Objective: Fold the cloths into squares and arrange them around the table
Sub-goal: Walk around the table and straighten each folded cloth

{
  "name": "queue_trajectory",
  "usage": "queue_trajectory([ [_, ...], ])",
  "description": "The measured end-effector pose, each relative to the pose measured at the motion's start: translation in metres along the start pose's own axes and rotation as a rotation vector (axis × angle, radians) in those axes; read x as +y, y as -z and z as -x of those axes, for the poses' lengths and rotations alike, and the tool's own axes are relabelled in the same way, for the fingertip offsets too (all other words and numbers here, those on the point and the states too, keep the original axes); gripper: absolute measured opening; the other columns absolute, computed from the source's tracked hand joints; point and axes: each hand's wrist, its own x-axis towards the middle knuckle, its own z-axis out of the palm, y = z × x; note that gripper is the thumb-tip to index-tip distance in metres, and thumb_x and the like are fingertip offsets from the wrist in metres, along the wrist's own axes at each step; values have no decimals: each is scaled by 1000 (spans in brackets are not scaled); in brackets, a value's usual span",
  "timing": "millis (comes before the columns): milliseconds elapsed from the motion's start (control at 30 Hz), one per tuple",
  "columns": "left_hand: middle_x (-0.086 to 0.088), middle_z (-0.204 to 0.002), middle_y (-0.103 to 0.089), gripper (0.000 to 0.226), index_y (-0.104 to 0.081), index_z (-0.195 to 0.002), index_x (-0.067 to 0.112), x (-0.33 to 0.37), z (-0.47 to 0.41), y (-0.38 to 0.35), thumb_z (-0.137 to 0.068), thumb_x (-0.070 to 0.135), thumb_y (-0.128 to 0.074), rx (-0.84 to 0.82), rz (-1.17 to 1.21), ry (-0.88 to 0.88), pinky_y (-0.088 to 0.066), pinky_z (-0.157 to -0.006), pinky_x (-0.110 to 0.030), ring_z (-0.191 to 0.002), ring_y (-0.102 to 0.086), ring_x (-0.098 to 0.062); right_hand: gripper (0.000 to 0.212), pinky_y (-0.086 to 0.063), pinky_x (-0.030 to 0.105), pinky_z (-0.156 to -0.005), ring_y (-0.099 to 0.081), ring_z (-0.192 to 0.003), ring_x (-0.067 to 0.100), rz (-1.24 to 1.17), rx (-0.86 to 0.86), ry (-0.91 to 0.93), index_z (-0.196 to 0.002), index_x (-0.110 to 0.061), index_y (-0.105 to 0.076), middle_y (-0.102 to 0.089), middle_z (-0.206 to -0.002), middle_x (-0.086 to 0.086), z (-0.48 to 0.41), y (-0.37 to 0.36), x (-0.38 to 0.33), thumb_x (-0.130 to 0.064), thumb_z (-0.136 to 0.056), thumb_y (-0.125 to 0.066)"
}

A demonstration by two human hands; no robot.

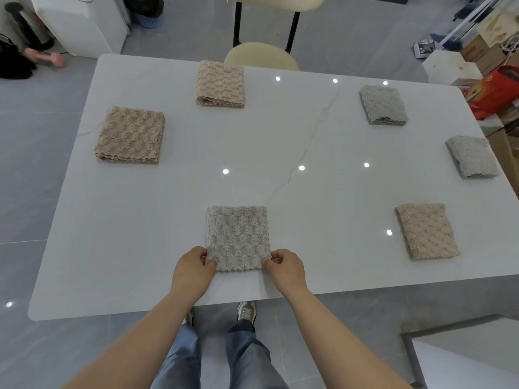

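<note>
White marble-look table point(168, 209), six folded cloths laid around it. Far left: beige folded cloth point(130, 135), square, lying flat near the left edge. Next, toward the far edge: second beige cloth point(220, 84), square, just in front of a cream chair point(261, 56). Near edge, centre: light grey-beige cloth point(238, 237), folded square. Left hand point(193, 269) pinches its near-left corner, thumb on top, fingers curled. Right hand point(285, 268) pinches the near-right corner the same way. Both hands closed on this cloth; cloth rests flat on the table. Right half, far edge: grey cloth point(383, 105), folded. Near right: beige cloth point(427, 231), folded, turned slightly askew. Far right edge: second grey cloth point(471, 156), also askew. All six lie well apart from one another.
</note>
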Motion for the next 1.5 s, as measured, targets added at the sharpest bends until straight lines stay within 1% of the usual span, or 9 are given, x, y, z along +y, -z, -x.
queue_trajectory([
  [200,-9,-67,-60,28,-41,-67,20,0,5,-1,-90,16,-58,-2,56,29,-39,-53,-26,-53,-60,-15,10,-35,21,-60,-54,-82,18,5,-4,9,-89,-13,-61,-61,-88,3,1,1,0,-20,-84,-66],
  [300,-11,-70,-67,22,-47,-69,17,-3,5,-3,-88,18,-59,18,38,33,-37,-53,-24,-65,-60,-23,10,-34,18,-58,-54,-81,17,2,-6,9,-89,-13,-60,-59,-87,2,3,0,1,-20,-85,-65],
  [433,-12,-74,-69,14,-55,-77,11,-5,4,-4,-88,19,-59,24,61,49,-37,-55,-22,-75,-63,-27,16,-35,25,-66,-54,-83,18,10,-4,5,-95,-8,-63,-60,-88,2,4,0,3,-20,-85,-65],
  [600,-12,-73,-69,18,-51,-71,17,-9,5,-4,-87,18,-60,25,59,44,-38,-55,-23,-72,-63,-27,12,-32,21,-56,-50,-76,17,27,-12,17,-81,-12,-57,-55,-80,0,6,-2,4,-20,-84,-65],
  [800,-15,-72,-69,16,-54,-74,13,-13,5,-6,-88,19,-60,22,55,33,-39,-57,-24,-72,-64,-30,17,-31,20,-55,-47,-73,17,16,-16,9,-74,-14,-52,-49,-74,-3,7,-2,6,-19,-85,-64],
  [933,-17,-74,-69,13,-57,-79,10,-13,3,-6,-87,19,-61,21,48,39,-39,-58,-25,-74,-63,-31,12,-33,19,-56,-50,-75,17,16,-16,12,-81,-11,-56,-54,-80,0,6,-3,5,-20,-85,-64],
  [1067,-17,-76,-69,15,-55,-76,12,-11,-2,-3,-86,20,-62,14,37,40,-39,-57,-27,-74,-64,-32,16,-32,20,-55,-48,-73,17,-7,-5,-1,-75,-14,-53,-51,-75,-2,4,-4,4,-20,-85,-65],
  [1233,-17,-76,-69,16,-60,-82,5,-7,-7,-2,-86,21,-61,18,24,31,-46,-65,-34,-74,-64,-32,15,-31,18,-55,-49,-74,16,-7,7,0,-78,-13,-54,-52,-75,-3,1,-4,0,-21,-85,-65],
  [1500,-13,-78,-69,15,-59,-85,8,-7,-5,-3,-87,23,-60,24,30,51,-37,-57,-26,-77,-62,-27,14,-31,18,-55,-49,-75,16,-8,8,0,-81,-12,-55,-52,-76,-3,1,-3,-1,-21,-86,-64],
])
